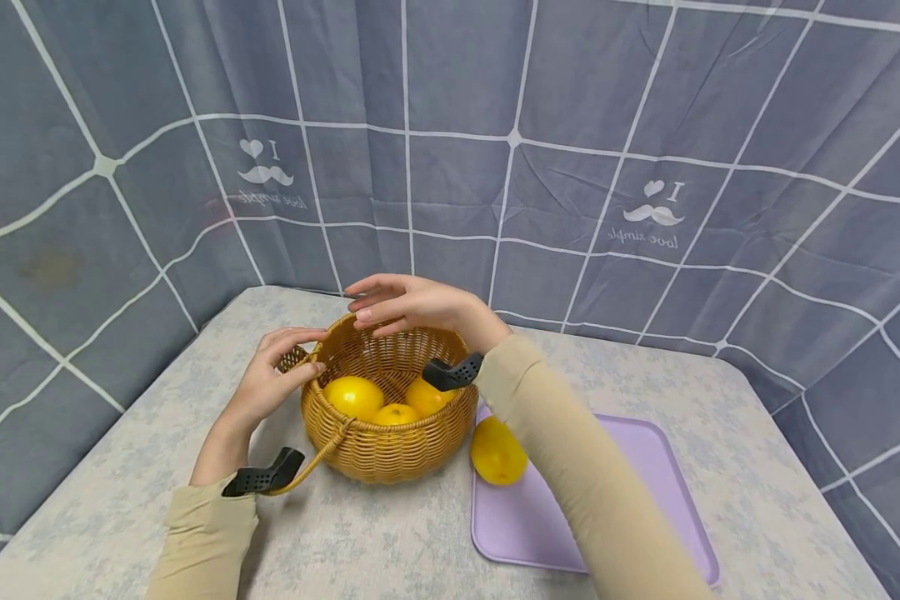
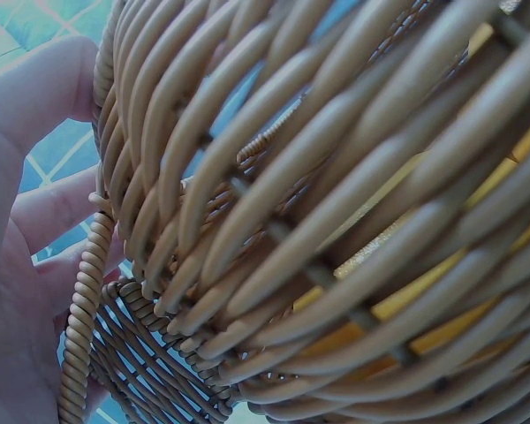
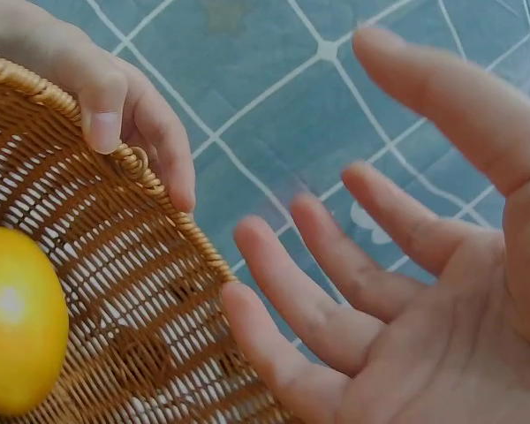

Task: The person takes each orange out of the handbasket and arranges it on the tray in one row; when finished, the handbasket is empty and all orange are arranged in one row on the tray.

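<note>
A brown wicker basket [image 1: 390,446] stands on the table with yellow fruits in it, among them a yellow fruit [image 1: 354,397] at its left side. My left hand [image 1: 268,379] grips the basket's left rim, thumb over the edge and fingers outside, as the right wrist view also shows. Over the basket's far rim is my right hand [image 1: 423,307], its fingers extended and nothing held; in the right wrist view its little fingertip is right at the rim [image 3: 194,234]. The basket's handle [image 2: 87,309] hangs down by the left palm and wrist.
To the right of the basket lies a lilac tray [image 1: 517,537], partly hidden beneath my right forearm. Another yellow fruit [image 1: 498,451] rests on its left part. A grey-blue curtain [image 1: 450,183] with white lines hangs behind the table [image 1: 375,542].
</note>
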The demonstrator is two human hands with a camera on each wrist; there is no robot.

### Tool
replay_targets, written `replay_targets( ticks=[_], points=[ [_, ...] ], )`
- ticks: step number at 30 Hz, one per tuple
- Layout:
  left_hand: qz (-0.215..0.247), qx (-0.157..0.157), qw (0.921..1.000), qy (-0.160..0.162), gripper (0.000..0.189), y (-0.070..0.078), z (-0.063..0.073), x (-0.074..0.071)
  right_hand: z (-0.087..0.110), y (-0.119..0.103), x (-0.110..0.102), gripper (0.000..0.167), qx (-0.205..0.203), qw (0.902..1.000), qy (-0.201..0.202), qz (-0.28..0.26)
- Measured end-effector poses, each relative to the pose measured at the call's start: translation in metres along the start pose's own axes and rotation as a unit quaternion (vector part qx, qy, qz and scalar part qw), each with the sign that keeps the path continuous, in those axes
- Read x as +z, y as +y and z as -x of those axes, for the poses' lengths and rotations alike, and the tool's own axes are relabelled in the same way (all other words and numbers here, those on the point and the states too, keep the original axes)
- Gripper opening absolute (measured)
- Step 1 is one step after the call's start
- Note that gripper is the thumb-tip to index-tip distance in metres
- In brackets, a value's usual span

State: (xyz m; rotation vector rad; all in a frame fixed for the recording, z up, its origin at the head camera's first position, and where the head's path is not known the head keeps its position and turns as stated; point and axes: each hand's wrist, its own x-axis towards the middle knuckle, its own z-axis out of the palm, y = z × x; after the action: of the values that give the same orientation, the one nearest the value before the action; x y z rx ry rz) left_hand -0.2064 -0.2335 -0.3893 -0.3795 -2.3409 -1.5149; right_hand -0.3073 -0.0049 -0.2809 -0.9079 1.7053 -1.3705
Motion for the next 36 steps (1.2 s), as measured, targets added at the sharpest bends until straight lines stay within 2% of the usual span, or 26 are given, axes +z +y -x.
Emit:
replay_targets(
  ticks=[8,11,18,26,31,36],
  points=[
    [0.006,-0.007,0.9999,-0.007,0.04,0.0,0.0,-0.001,-0.021,0.018,0.009,0.047,0.02,0.9931,-0.097,-0.062],
    [0.012,-0.009,0.9998,-0.009,0.041,0.003,0.0,-0.001,-0.026,0.027,0.012,0.043,0.02,0.9911,-0.111,-0.07],
    [0.014,-0.003,0.9999,-0.009,0.04,0.005,0.0,-0.001,-0.031,0.043,0.014,0.034,0.001,0.9932,-0.086,-0.078],
    [0.012,-0.01,0.9998,-0.011,0.04,0.002,0.0,-0.001,-0.031,0.051,0.015,0.035,0.013,0.9978,-0.065,-0.007],
    [0.011,-0.016,0.9997,-0.011,0.04,0.003,0.0,0.0,-0.032,0.054,0.016,0.034,0.033,0.9972,-0.056,0.038],
    [0.01,-0.023,0.9996,-0.011,0.041,0.004,-0.001,0.0,-0.034,0.055,0.017,0.034,0.045,0.9955,-0.066,0.051]
  ],
)
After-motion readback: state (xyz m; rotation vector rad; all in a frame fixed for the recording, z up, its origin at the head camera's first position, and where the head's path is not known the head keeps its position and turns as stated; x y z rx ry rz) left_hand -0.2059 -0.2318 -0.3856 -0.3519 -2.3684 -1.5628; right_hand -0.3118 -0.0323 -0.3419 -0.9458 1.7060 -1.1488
